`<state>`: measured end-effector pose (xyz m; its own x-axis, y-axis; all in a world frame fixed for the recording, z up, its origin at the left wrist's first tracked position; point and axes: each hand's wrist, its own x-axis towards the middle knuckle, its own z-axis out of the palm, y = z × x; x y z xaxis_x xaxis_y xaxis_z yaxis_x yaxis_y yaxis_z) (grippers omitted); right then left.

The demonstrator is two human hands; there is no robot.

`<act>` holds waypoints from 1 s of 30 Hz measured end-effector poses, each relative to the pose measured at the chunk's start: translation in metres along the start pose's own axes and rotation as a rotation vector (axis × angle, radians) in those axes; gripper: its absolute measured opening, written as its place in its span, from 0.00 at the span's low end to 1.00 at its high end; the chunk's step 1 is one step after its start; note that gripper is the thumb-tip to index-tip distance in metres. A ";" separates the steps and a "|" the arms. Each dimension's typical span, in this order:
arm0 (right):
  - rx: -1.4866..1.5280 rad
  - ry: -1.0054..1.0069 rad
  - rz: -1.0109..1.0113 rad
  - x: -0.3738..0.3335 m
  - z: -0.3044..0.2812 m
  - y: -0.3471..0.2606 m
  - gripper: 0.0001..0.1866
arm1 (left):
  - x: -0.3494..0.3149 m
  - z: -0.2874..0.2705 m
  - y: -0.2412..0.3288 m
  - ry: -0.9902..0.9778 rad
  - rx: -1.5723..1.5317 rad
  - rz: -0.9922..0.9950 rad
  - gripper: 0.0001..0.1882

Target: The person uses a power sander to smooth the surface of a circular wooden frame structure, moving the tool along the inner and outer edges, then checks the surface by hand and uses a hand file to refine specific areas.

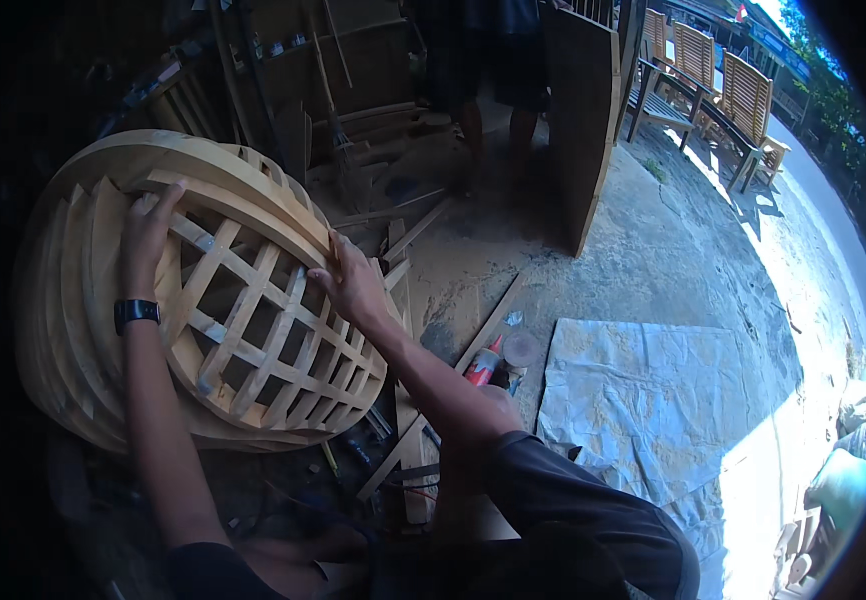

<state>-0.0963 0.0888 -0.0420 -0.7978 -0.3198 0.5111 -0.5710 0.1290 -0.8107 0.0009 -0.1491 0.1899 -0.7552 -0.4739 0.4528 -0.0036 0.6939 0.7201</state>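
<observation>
A large, rounded frame of pale wood (pixel 78 300) stands at the left, built of stacked curved layers round a slatted lattice (pixel 253 295). Along the upper edge of the lattice lies a curved wooden strip (pixel 243 215), just under the thick rim (pixel 183 150). My left hand (pixel 146 237), with a black watch (pixel 137 312) on its wrist, is closed round the strip's left end, thumb on top. At the other end, my right hand (pixel 355 285) grips the strip with the fingers over it and the thumb below. Some fingertips are hidden behind the wood.
Right of the frame lie a red tube with a nozzle (pixel 484 362), a round container (pixel 522 350) and loose wooden strips (pixel 493 318). A pale sheet (pixel 643 400) covers some floor. Farther back are an upright wooden panel (pixel 588 130), a person's legs (pixel 473 130) and slatted chairs (pixel 743 95).
</observation>
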 end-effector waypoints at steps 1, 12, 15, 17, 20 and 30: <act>0.000 -0.023 0.014 0.000 0.001 -0.003 0.41 | 0.002 -0.004 -0.002 0.011 0.019 -0.004 0.36; -0.050 -0.014 -0.007 0.003 0.002 -0.004 0.39 | -0.005 -0.008 0.016 -0.083 0.053 -0.099 0.45; -0.043 -0.002 -0.029 0.005 0.007 -0.006 0.40 | 0.003 -0.019 0.004 -0.072 0.074 -0.112 0.48; -0.034 0.000 -0.034 0.003 0.008 0.005 0.41 | 0.005 -0.011 -0.002 -0.071 0.064 -0.109 0.50; -0.061 0.000 -0.042 0.000 0.008 0.009 0.42 | 0.004 -0.005 -0.007 -0.068 0.044 -0.137 0.50; -0.069 0.030 -0.060 -0.019 0.004 0.012 0.28 | 0.003 -0.016 -0.003 -0.134 -0.046 -0.126 0.47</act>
<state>-0.0875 0.0931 -0.0626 -0.7664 -0.3010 0.5675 -0.6293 0.1747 -0.7572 0.0093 -0.1618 0.1973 -0.8315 -0.4764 0.2857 -0.0759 0.6069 0.7912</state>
